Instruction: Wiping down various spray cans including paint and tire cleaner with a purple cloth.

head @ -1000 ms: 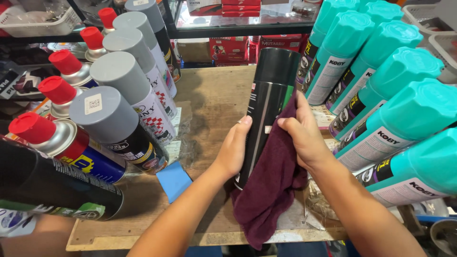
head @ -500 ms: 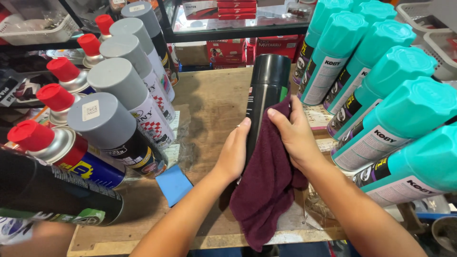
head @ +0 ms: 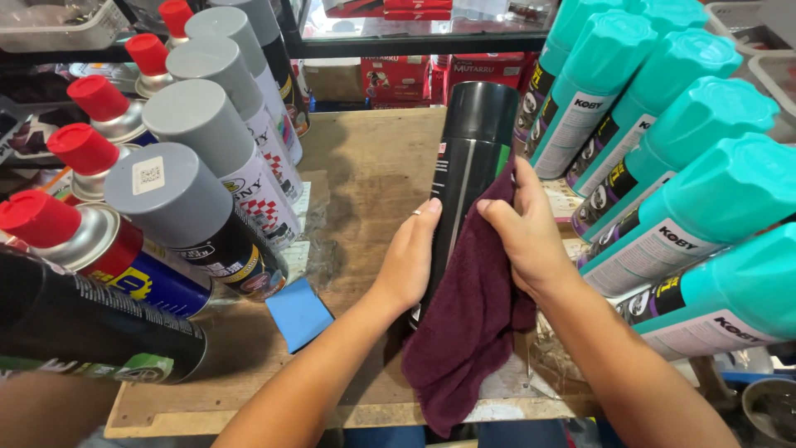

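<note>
Left hand (head: 412, 261) wrapped around the lower body of the black spray can (head: 468, 158), fingers closed against its left side, thumb side hidden behind the can. Right hand (head: 522, 232) closed on a maroon cloth (head: 464, 332), pressing it against the can's right side; the cloth's loose end hangs down below both hands. Can stands upright on the wooden shelf board (head: 365, 166), roughly mid-board, between 2 groups of cans. To the left: grey-capped cans (head: 186, 195) and red-capped cans (head: 50, 224). To the right: teal-capped cans (head: 688, 207), close beside the right hand. A blue card (head: 300, 314) lies flat on the board just left of the left forearm.
</note>
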